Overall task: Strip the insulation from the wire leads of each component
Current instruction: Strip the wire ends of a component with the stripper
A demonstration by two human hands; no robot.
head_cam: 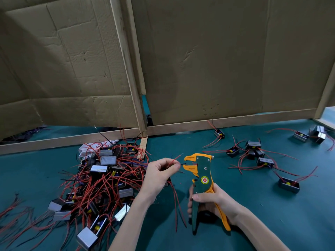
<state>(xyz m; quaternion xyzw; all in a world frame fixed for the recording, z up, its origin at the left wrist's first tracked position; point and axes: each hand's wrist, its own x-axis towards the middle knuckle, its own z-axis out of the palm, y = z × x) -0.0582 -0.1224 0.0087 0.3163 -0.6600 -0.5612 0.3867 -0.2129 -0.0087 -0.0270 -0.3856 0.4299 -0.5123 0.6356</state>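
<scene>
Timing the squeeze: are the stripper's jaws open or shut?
Open: a gap shows between the jaws of the wire stripper, where the left hand aims a dark wire.

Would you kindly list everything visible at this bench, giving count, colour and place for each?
wire stripper: one, green and orange, upright at centre
wire leads: one red and one dark, just left of the stripper's open mouth
piled components: many, grey-black with red leads, left of centre
scattered components: several, same colours, right side
cloth: one, white, behind the pile
cardboard panels: two, brown, at the back
wooden rails: pale, along the panels' base
table: one, teal, under everything
left hand: pinches the leads
right hand: grips the stripper's handles
</scene>
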